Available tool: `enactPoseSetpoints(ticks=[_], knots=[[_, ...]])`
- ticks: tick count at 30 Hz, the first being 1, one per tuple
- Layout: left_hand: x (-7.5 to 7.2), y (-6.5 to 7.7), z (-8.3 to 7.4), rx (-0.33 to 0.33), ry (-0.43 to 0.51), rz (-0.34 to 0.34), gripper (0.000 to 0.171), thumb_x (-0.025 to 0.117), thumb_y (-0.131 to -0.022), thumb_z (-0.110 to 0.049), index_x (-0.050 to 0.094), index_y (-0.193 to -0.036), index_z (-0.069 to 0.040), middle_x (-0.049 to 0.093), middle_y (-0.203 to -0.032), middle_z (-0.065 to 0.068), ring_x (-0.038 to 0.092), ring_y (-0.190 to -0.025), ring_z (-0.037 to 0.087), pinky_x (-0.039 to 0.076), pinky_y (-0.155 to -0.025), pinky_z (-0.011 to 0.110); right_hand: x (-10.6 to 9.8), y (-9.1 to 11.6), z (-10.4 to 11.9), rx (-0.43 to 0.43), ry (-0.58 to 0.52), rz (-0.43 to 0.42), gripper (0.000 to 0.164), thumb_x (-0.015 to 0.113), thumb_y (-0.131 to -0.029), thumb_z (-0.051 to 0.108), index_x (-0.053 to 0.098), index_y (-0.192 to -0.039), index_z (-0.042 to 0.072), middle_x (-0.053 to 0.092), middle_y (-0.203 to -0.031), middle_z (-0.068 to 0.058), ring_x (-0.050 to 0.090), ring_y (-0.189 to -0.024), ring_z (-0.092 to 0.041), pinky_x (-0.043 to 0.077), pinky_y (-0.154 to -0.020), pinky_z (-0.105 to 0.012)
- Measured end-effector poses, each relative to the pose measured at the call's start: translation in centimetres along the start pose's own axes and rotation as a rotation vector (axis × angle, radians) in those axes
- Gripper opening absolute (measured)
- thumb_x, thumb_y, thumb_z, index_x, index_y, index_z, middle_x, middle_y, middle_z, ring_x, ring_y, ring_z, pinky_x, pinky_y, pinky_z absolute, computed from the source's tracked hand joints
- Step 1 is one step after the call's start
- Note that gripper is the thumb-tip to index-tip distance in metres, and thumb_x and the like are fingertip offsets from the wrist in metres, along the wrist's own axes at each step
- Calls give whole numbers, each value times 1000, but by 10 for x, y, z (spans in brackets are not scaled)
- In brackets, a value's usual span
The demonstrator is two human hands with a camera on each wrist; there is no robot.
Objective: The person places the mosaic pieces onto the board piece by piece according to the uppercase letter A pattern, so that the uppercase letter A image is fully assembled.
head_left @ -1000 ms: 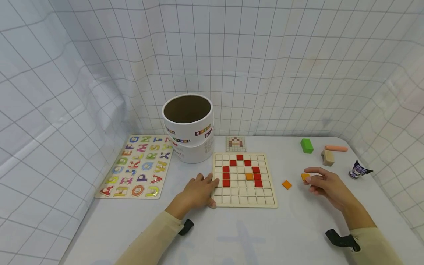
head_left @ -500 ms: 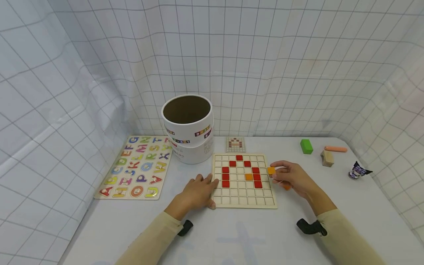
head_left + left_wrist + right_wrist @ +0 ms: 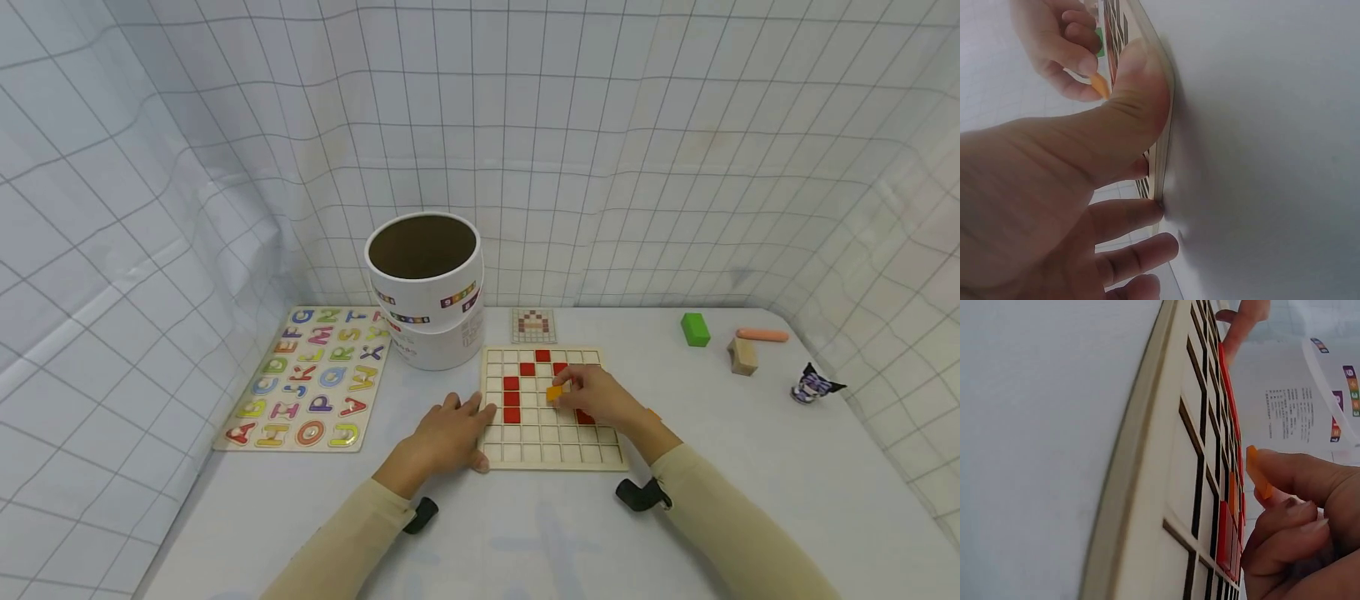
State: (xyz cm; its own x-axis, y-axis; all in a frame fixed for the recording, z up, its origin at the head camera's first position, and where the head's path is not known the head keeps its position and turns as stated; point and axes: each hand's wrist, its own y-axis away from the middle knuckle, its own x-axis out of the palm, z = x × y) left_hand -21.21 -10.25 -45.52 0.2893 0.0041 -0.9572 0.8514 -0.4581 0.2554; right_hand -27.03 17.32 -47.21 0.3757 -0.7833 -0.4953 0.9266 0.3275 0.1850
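Observation:
A wooden grid board (image 3: pixel 528 457) lies on the table, with red square tiles (image 3: pixel 512 399) set in some cells in an arch-like outline. My right hand (image 3: pixel 596 396) pinches an orange square tile (image 3: pixel 554 392) between thumb and finger, over the middle of the board. In the right wrist view this tile (image 3: pixel 1259 472) is tilted and held off the grid, while another orange tile (image 3: pixel 1232 494) sits in a cell. My left hand (image 3: pixel 448 435) rests at the board's left edge with fingers spread; its thumb (image 3: pixel 1141 94) presses on the board's near corner.
Behind my right wrist, one orange tile (image 3: pixel 654 413) peeks out. A small pattern card (image 3: pixel 534 326) lies beyond the board. A white bucket (image 3: pixel 438 346) and alphabet puzzle (image 3: pixel 300 392) stand left. Right are a green block (image 3: pixel 695 330), wooden block (image 3: pixel 742 357), salmon-coloured stick (image 3: pixel 762 335) and purple wrapped item (image 3: pixel 813 385).
My right hand has carried the orange tile leftward from the table at the right to over the middle of the board. My left hand has stayed at the board's edge.

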Motion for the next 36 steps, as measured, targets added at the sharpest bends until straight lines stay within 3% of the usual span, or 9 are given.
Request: enactPoseSetpoints(ticks=[4, 7, 10, 18, 21, 27, 31, 36], knots=[[0, 0, -1, 4, -14, -6, 88, 80, -80, -48, 46, -155, -17, 37, -162, 12, 44, -128, 31, 44, -100, 48, 7, -5, 6, -28, 153, -19, 28, 76, -87, 11, 70, -114, 8, 57, -77, -4, 47, -64, -16, 39, -58, -29], [-1, 1, -1, 5, -13, -7, 87, 80, -80, -48, 46, -155, -17, 37, -162, 12, 44, -128, 32, 44, -100, 48, 11, -7, 9, -24, 211, -23, 30, 75, -85, 9, 70, -114, 8, 60, -74, -4, 49, -59, -16, 41, -56, -30], [-2, 0, -1, 6, -7, -10, 87, 81, -80, -47, 47, -154, -17, 37, -162, 13, 43, -129, 32, 44, -101, 48, 13, -6, 13, -3, 246, -31, 29, 75, -85, 9, 71, -113, 9, 59, -70, -4, 49, -53, -16, 41, -52, -29], [-1, 0, -1, 1, 1, -5, 87, 81, -80, -47, 46, -155, -18, 37, -163, 12, 43, -128, 32, 44, -101, 48, 11, -1, 13, -12, 263, -36, 29, 76, -86, 12, 71, -115, 10, 59, -77, -5, 51, -62, -18, 43, -56, -30], [-1, 0, -1, 6, 9, 2, 87, 81, -81, -47, 46, -155, -18, 37, -163, 12, 44, -129, 32, 45, -101, 48, -3, 5, 9, -33, 188, -38, 34, 75, -90, 16, 69, -123, 8, 56, -75, -4, 48, -63, -17, 40, -57, -30], [-2, 0, -1, -3, 17, 9, 87, 80, -81, -47, 45, -156, -18, 35, -164, 12, 42, -132, 33, 43, -104, 49, -52, 32, -15, -26, 56, -83, 40, 70, -96, 20, 62, -132, 5, 54, -88, -9, 46, -62, -18, 39, -52, -29], [-1, 1, 0, -4, 20, 3, 87, 80, -81, -47, 45, -155, -18, 36, -163, 13, 42, -133, 34, 43, -104, 50, -80, 54, -37, 6, 32, -86, 46, 71, -97, 22, 58, -135, 2, 55, -94, -12, 49, -63, -18, 43, -54, -29], [-2, 2, 0, -9, 32, 7, 87, 80, -80, -46, 45, -155, -17, 36, -163, 13, 42, -134, 34, 43, -105, 50, -99, 74, -62, 47, 7, -87, 47, 69, -98, 19, 55, -137, -1, 56, -98, -12, 52, -71, -18, 45, -59, -28]])
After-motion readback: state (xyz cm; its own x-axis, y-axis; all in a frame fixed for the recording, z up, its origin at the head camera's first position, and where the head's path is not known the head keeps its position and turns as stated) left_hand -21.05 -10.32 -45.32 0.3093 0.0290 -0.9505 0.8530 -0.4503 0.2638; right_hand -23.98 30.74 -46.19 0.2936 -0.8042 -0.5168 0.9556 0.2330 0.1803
